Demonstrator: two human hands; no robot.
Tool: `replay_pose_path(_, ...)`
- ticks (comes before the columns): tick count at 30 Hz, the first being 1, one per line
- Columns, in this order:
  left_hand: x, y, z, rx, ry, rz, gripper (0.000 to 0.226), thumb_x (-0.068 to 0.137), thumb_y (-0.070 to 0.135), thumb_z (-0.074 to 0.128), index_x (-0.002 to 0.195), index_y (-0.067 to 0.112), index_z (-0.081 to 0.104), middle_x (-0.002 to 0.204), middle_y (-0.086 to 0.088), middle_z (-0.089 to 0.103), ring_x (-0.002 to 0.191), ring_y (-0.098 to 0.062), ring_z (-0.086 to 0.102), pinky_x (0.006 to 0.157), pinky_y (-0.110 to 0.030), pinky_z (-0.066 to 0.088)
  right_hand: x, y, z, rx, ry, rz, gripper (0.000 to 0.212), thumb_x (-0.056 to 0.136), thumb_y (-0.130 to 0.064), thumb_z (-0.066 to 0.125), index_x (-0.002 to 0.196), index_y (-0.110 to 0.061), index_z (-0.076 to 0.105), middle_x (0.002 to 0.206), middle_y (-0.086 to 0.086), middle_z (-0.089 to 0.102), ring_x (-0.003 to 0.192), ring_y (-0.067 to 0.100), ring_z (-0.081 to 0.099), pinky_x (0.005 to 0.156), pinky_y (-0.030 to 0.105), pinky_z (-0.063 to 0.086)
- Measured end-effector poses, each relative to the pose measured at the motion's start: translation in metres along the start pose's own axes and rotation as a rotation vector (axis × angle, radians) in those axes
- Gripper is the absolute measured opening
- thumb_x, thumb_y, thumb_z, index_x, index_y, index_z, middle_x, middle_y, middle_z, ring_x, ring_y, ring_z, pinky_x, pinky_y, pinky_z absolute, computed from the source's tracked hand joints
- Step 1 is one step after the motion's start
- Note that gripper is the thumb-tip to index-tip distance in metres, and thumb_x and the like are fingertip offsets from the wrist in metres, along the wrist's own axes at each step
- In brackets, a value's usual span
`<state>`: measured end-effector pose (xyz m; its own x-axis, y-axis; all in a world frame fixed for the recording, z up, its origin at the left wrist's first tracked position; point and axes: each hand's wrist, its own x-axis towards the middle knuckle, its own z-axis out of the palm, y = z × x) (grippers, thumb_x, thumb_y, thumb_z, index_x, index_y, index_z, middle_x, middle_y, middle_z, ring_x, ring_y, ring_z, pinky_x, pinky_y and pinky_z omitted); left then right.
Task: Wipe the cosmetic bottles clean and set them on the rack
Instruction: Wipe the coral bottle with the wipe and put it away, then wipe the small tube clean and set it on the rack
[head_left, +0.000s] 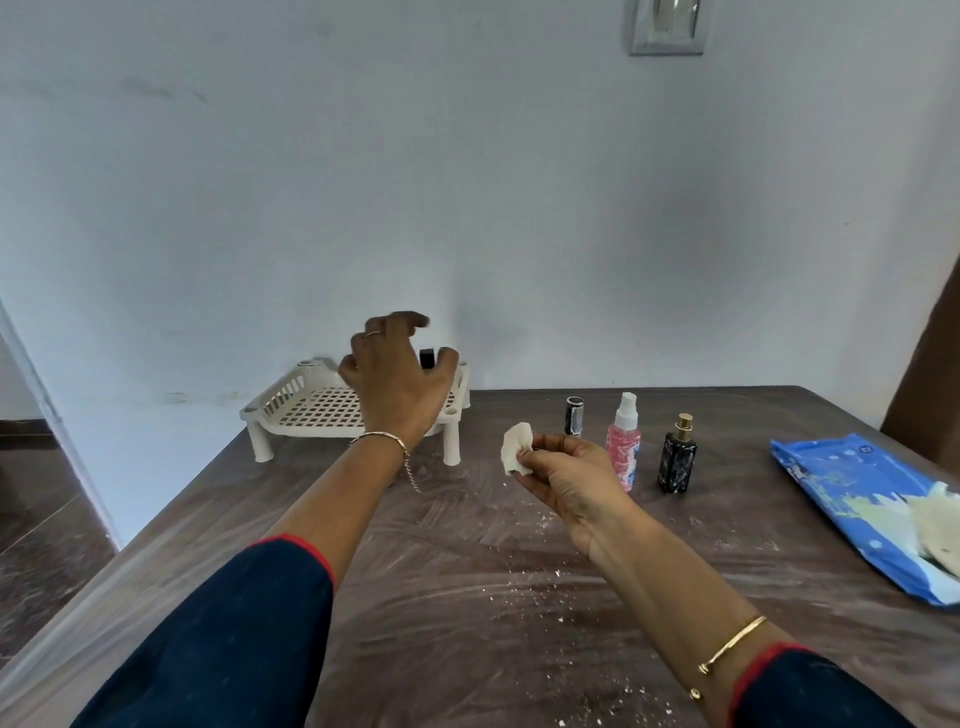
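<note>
A cream lattice rack (317, 408) stands on short legs at the table's far left. My left hand (397, 376) hovers over its right part, fingers spread, holding nothing. Just behind those fingers a bottle's black cap (427, 358) shows on the rack; its body is hidden by the hand. My right hand (566, 475) pinches a crumpled white wipe (515, 448) near the table's middle. To its right stand a small black bottle (574, 415), a pink spray bottle (623, 441) and a black bottle with a gold top (678, 457), all upright.
A blue pack of wet wipes (852, 499) lies at the right with a wipe pulled out of it. White crumbs and dust streaks mark the dark wooden table (467, 597). A pale wall is close behind the rack. The table's left edge drops to the floor.
</note>
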<state>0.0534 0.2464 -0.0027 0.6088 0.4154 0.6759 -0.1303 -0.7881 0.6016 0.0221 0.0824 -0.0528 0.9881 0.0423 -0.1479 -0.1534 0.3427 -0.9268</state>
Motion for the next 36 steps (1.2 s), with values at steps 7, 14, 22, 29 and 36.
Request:
replay_pose_path(7, -0.033, 0.047, 0.038, -0.064, -0.293, 0.159, 0.012, 0.084, 0.041, 0.058, 0.084, 0.036, 0.068, 0.095, 0.016, 0.058, 0.105, -0.013, 0.051, 0.085, -0.035, 0.019, -0.013, -0.005, -0.036, 0.004, 0.067, -0.020, 0.015, 0.083, 0.012, 0.060, 0.085, -0.003, 0.063, 0.087, 0.014, 0.067, 0.078, 0.019, 0.064, 0.061, 0.020, 0.058)
replay_pose_path(14, -0.045, 0.053, 0.057, -0.104, -0.491, 0.131, 0.025, 0.086, 0.053, 0.056, 0.106, 0.039, 0.060, 0.105, 0.010, 0.052, 0.113, -0.014, 0.041, 0.086, -0.035, 0.023, -0.012, -0.018, -0.068, 0.013, 0.112, -0.040, 0.014, 0.083, 0.010, 0.061, 0.081, -0.003, 0.064, 0.083, 0.013, 0.067, 0.074, 0.018, 0.064, 0.071, 0.027, 0.057)
replay_pose_path(22, -0.050, 0.050, 0.067, -0.151, -0.660, -0.002, 0.039, 0.068, 0.066, 0.063, 0.098, 0.043, 0.055, 0.111, 0.011, 0.049, 0.119, -0.019, 0.045, 0.105, -0.050, 0.029, -0.015, -0.022, -0.079, 0.034, 0.123, -0.053, 0.014, 0.083, 0.010, 0.061, 0.082, -0.004, 0.063, 0.085, 0.014, 0.067, 0.074, 0.019, 0.064, 0.057, 0.019, 0.057)
replay_pose_path(29, -0.052, 0.054, 0.064, -0.133, -0.591, 0.034, 0.016, 0.081, 0.053, 0.063, 0.089, 0.039, 0.061, 0.116, 0.009, 0.055, 0.112, -0.013, 0.052, 0.089, -0.035, 0.026, -0.019, -0.026, -0.082, 0.048, 0.131, -0.070, 0.014, 0.083, 0.010, 0.061, 0.083, -0.003, 0.064, 0.088, 0.015, 0.068, 0.081, 0.021, 0.065, 0.071, 0.026, 0.058)
replay_pose_path(36, -0.053, 0.053, 0.027, -0.297, -0.653, -0.013, 0.027, 0.073, 0.062, 0.064, 0.082, 0.036, 0.061, 0.098, 0.012, 0.064, 0.099, -0.010, 0.056, 0.097, -0.041, 0.042, -0.040, -0.031, -0.075, 0.057, 0.142, -0.153, 0.026, 0.083, 0.012, 0.061, 0.103, -0.004, 0.061, 0.100, 0.015, 0.066, 0.087, 0.022, 0.066, 0.067, 0.024, 0.059)
